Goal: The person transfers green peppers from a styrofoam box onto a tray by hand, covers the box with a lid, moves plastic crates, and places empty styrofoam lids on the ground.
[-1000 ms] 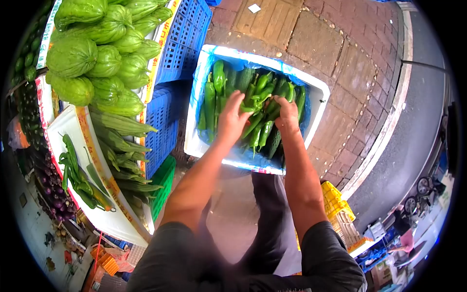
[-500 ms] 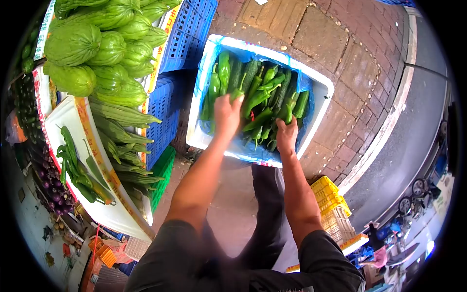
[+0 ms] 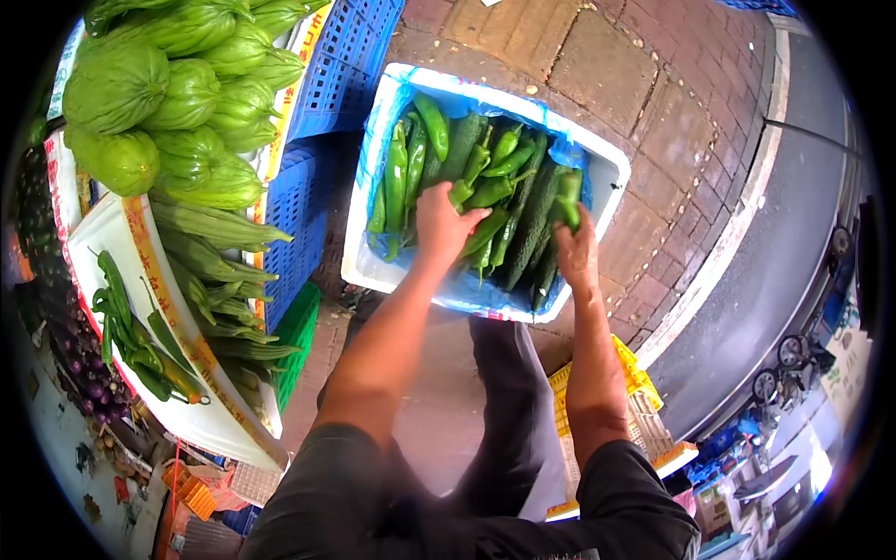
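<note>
A white foam box (image 3: 361, 245) lined with blue plastic holds green peppers (image 3: 396, 177) and dark, bumpy cucumbers (image 3: 535, 222). Over the middle of the box, my left hand (image 3: 443, 224) has its fingers on a green pepper, with the thumb stretched toward the right. At the box's right side, my right hand (image 3: 578, 252) is closed round the lower end of a green pepper (image 3: 567, 195) that points up. Long cucumbers lie between my two hands, with several peppers on top of them.
Left stand light-green chayote-like vegetables (image 3: 117, 84), ridged gourds (image 3: 219, 224) and a white tray (image 3: 103, 219) with peppers. Blue crates (image 3: 303, 210) and a green crate (image 3: 297, 341) adjoin them. A yellow crate (image 3: 637, 378) is lower right; brick paving (image 3: 686, 177) borders a road.
Both hands have moved apart from the box's middle, the right one now gripping a pepper at the right side. More cucumbers show between them. The view has shifted slightly.
</note>
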